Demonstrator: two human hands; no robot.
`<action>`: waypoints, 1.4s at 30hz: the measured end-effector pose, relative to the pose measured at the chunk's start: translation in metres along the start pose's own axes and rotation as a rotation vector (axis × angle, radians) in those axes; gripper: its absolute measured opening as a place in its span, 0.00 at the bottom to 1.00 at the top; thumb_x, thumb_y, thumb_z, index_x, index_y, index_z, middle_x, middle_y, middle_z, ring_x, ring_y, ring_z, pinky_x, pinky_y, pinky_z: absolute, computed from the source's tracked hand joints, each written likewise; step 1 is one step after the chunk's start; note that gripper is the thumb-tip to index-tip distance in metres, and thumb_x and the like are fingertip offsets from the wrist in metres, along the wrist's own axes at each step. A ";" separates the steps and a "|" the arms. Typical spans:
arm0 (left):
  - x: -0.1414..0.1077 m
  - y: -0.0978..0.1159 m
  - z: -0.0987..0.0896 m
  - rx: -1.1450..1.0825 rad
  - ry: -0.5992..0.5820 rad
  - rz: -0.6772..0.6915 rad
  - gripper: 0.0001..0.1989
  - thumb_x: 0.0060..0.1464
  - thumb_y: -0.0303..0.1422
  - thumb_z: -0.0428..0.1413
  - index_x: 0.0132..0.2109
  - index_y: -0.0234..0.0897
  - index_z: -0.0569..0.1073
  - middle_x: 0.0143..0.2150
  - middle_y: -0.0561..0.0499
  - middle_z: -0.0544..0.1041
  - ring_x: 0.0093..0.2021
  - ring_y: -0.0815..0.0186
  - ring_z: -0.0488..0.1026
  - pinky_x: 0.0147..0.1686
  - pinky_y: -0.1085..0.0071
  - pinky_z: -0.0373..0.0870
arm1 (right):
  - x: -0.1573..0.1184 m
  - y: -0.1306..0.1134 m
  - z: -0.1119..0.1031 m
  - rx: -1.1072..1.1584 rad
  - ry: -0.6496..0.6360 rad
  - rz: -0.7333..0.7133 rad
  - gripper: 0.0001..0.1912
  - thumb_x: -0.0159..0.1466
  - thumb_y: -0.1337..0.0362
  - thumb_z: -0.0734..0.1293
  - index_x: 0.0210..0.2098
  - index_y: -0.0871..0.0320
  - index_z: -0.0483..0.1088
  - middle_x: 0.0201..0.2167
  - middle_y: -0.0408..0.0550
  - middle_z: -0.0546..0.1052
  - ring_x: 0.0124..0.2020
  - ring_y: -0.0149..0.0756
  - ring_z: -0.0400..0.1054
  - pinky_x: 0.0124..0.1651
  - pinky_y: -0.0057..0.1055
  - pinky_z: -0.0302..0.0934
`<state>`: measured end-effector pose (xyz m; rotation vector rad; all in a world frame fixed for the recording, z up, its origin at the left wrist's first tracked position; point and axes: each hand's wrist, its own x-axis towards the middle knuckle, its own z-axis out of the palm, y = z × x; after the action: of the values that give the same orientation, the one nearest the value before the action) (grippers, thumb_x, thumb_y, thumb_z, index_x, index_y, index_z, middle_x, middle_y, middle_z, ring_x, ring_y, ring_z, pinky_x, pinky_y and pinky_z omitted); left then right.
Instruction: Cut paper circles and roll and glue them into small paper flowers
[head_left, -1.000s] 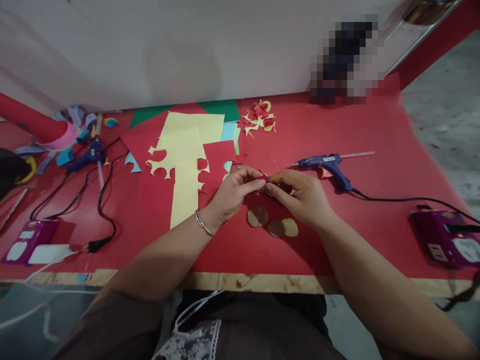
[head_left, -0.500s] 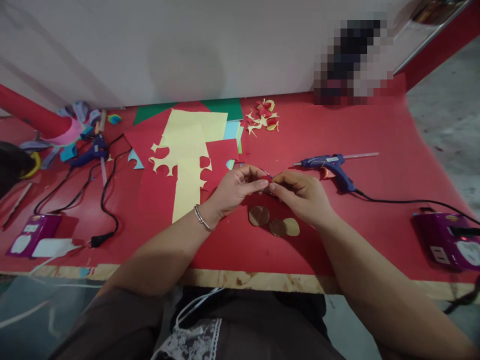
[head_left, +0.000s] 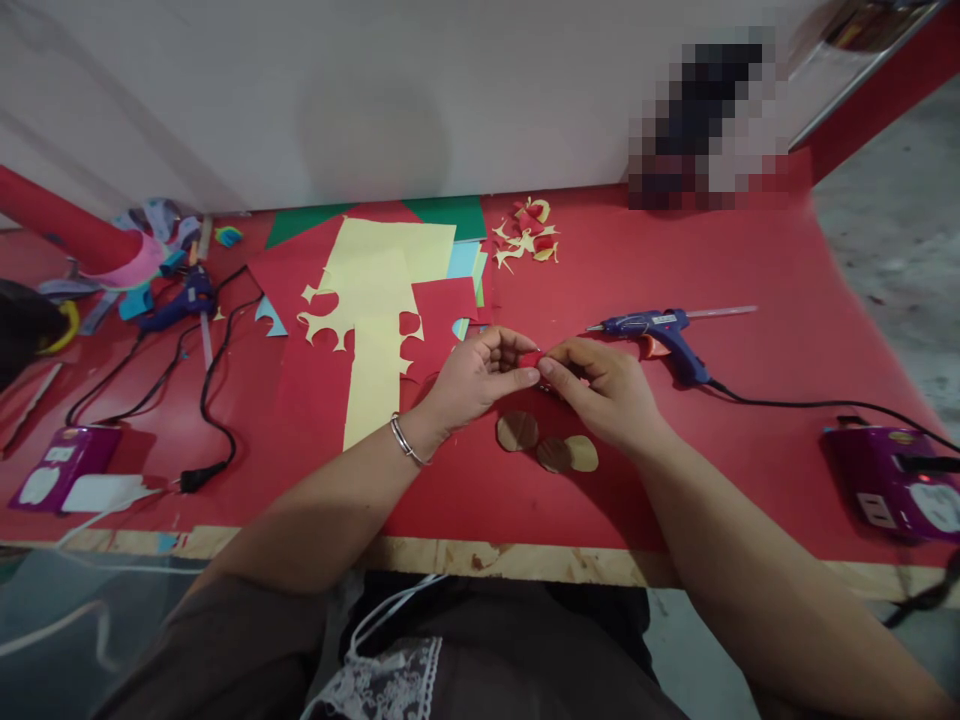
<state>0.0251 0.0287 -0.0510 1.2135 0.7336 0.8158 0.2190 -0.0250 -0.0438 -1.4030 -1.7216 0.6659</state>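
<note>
My left hand (head_left: 480, 375), with a silver bangle at the wrist, pinches a small red paper piece (head_left: 531, 359) between thumb and fingers. My right hand (head_left: 604, 385) meets it from the other side, thumb and forefinger closed on the same piece. Fingers cover much of it, so its full shape is hidden. Below the hands, a shaded round paper piece (head_left: 517, 432) lies on the red tabletop (head_left: 480, 510). Beside it another shaded round (head_left: 553, 455) touches or overlaps a pale yellow round (head_left: 583, 453).
Right of my hands rests a blue glue gun (head_left: 652, 328), its cord running to a purple power box (head_left: 896, 480). Cut yellow sheets (head_left: 379, 320) and red paper lie left. Scraps (head_left: 529, 235) are behind. Another glue gun (head_left: 184, 300) and a second purple box (head_left: 64, 468) stand far left.
My fingers have shifted slightly around the red paper piece, and more of its red surface shows between them. The round pieces and glue guns stay in place.
</note>
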 end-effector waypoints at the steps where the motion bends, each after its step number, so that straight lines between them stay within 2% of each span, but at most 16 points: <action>1: 0.000 0.001 0.000 0.009 -0.006 -0.003 0.20 0.49 0.36 0.75 0.45 0.35 0.78 0.41 0.50 0.79 0.42 0.68 0.75 0.48 0.67 0.72 | 0.000 0.000 0.000 0.004 0.000 0.006 0.16 0.73 0.55 0.67 0.31 0.56 0.73 0.25 0.42 0.73 0.27 0.32 0.65 0.32 0.33 0.55; 8: -0.001 0.006 -0.002 0.016 -0.124 -0.064 0.18 0.51 0.31 0.73 0.46 0.34 0.77 0.42 0.48 0.79 0.42 0.68 0.76 0.46 0.67 0.74 | 0.000 -0.003 0.000 0.058 -0.006 0.069 0.15 0.71 0.55 0.67 0.32 0.56 0.74 0.25 0.43 0.74 0.28 0.33 0.65 0.32 0.33 0.55; 15: -0.002 0.000 0.003 -0.034 -0.068 -0.105 0.23 0.48 0.32 0.75 0.49 0.34 0.76 0.38 0.51 0.79 0.41 0.69 0.77 0.46 0.69 0.74 | 0.001 -0.003 -0.002 0.074 0.009 0.065 0.13 0.70 0.56 0.68 0.31 0.56 0.74 0.26 0.43 0.74 0.28 0.34 0.65 0.34 0.34 0.56; 21: -0.002 0.000 0.005 -0.037 -0.040 -0.117 0.16 0.52 0.27 0.70 0.46 0.35 0.75 0.37 0.52 0.78 0.39 0.71 0.76 0.45 0.70 0.73 | 0.001 -0.004 0.000 0.042 0.022 0.022 0.14 0.70 0.57 0.68 0.30 0.56 0.73 0.25 0.42 0.74 0.27 0.32 0.63 0.33 0.33 0.54; 26: -0.001 0.002 0.002 0.061 -0.079 -0.056 0.15 0.50 0.29 0.71 0.43 0.34 0.75 0.37 0.52 0.78 0.38 0.69 0.76 0.42 0.69 0.73 | 0.002 -0.001 0.000 -0.012 0.015 0.023 0.14 0.69 0.57 0.68 0.28 0.56 0.71 0.24 0.41 0.72 0.26 0.31 0.62 0.31 0.33 0.52; 30: 0.001 0.002 -0.007 0.213 -0.110 -0.076 0.11 0.57 0.35 0.67 0.42 0.34 0.77 0.32 0.51 0.77 0.32 0.68 0.74 0.35 0.69 0.70 | 0.004 0.006 -0.001 -0.058 -0.070 0.063 0.16 0.70 0.56 0.67 0.28 0.56 0.72 0.24 0.42 0.72 0.26 0.32 0.63 0.31 0.33 0.53; 32: 0.002 0.002 -0.012 0.346 -0.117 -0.080 0.08 0.60 0.35 0.65 0.42 0.35 0.77 0.30 0.51 0.77 0.30 0.67 0.73 0.33 0.68 0.69 | 0.004 0.009 -0.003 -0.078 -0.084 0.076 0.16 0.71 0.55 0.67 0.29 0.56 0.73 0.24 0.43 0.74 0.26 0.33 0.64 0.31 0.33 0.53; 35: 0.002 0.004 -0.018 0.635 -0.133 -0.009 0.03 0.60 0.31 0.62 0.40 0.36 0.79 0.31 0.51 0.78 0.30 0.66 0.73 0.32 0.68 0.67 | 0.005 0.010 -0.005 -0.097 -0.035 0.086 0.18 0.72 0.53 0.67 0.29 0.56 0.73 0.24 0.45 0.75 0.26 0.34 0.64 0.31 0.33 0.53; 39: -0.004 0.008 -0.015 1.006 -0.033 0.160 0.04 0.64 0.30 0.59 0.43 0.36 0.80 0.44 0.45 0.79 0.41 0.60 0.76 0.38 0.66 0.69 | 0.005 0.009 -0.009 -0.135 0.075 0.054 0.18 0.71 0.55 0.68 0.27 0.55 0.70 0.24 0.44 0.72 0.27 0.34 0.64 0.32 0.34 0.53; 41: -0.011 0.009 -0.004 1.115 0.012 0.244 0.07 0.68 0.32 0.57 0.47 0.36 0.79 0.51 0.42 0.77 0.47 0.57 0.76 0.42 0.64 0.71 | 0.006 0.008 -0.010 -0.145 0.109 0.049 0.17 0.71 0.56 0.68 0.27 0.55 0.70 0.24 0.44 0.72 0.27 0.34 0.64 0.32 0.34 0.54; 42: -0.016 0.009 0.003 1.152 -0.004 0.285 0.09 0.70 0.32 0.55 0.49 0.35 0.79 0.51 0.41 0.76 0.49 0.55 0.76 0.44 0.62 0.72 | 0.006 0.008 -0.011 -0.145 0.119 0.049 0.17 0.71 0.56 0.68 0.27 0.55 0.70 0.24 0.44 0.72 0.27 0.34 0.64 0.32 0.34 0.54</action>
<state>0.0185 0.0149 -0.0412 2.3855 1.0894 0.5928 0.2320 -0.0181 -0.0426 -1.5578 -1.6736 0.4813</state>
